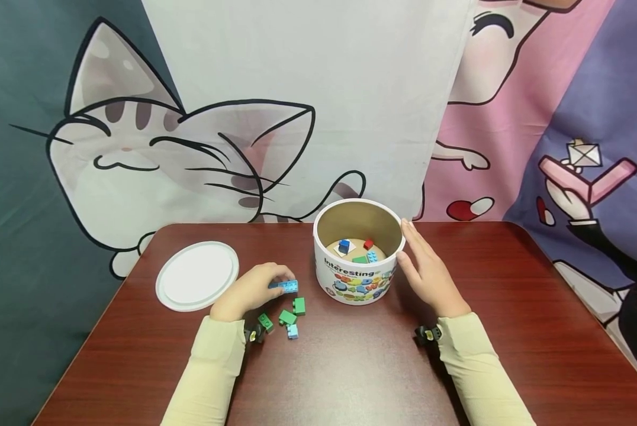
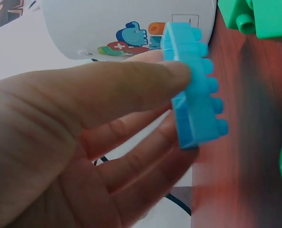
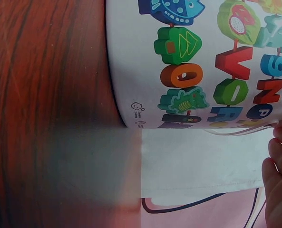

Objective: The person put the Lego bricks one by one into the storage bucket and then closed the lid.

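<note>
My left hand (image 1: pixel 251 290) pinches a long light blue toy building brick (image 1: pixel 289 286) between thumb and fingers, just left of the white round bucket (image 1: pixel 353 290). In the left wrist view this brick (image 2: pixel 198 104) is turned on edge, its row of studs facing right. My right hand (image 1: pixel 430 275) rests against the bucket's right side with fingers extended. Close by the left hand, three green bricks (image 1: pixel 288 318) and a small light blue brick (image 1: pixel 292 331) lie on the table. Several bricks, including a red brick (image 1: pixel 369 244), sit inside the bucket.
A white round lid (image 1: pixel 198 276) lies flat to the left of my left hand. The reddish-brown wooden table (image 1: pixel 361 378) ends at the back against a cloth backdrop (image 1: pixel 318 65) printed with cartoon figures.
</note>
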{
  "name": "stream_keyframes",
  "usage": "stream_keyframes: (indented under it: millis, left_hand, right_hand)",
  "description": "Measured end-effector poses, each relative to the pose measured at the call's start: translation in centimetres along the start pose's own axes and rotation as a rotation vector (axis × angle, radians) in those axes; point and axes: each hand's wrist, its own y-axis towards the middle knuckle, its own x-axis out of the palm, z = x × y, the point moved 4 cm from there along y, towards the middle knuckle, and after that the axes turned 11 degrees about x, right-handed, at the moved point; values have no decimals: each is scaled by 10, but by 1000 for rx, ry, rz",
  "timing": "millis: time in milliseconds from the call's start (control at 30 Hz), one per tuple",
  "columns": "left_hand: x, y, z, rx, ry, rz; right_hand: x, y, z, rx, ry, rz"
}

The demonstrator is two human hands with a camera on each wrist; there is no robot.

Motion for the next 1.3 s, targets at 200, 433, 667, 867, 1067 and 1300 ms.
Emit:
stream_keyframes:
  millis: [200, 433, 667, 867, 1067, 1300]
  left_hand:
    - [-4, 2, 5, 57, 15, 83]
    - [-9, 6, 11, 119, 2, 174]
    - [-12, 10, 24, 144, -67, 240]
    - [-14, 15, 39, 163, -119, 292]
    - [-18, 15, 48, 194, -125, 347]
    - [-24, 18, 59, 256, -120, 475]
  right_hand:
    - [-1, 2, -2, 1, -1, -5]
    - [-1, 4, -3, -6, 0, -1]
    - [-2, 3, -2, 6, -4, -10]
    - [-4, 1, 0, 6, -2, -4]
    - [-3, 0, 0, 8, -3, -7]
    - [-1, 0, -1, 6, 4, -9]
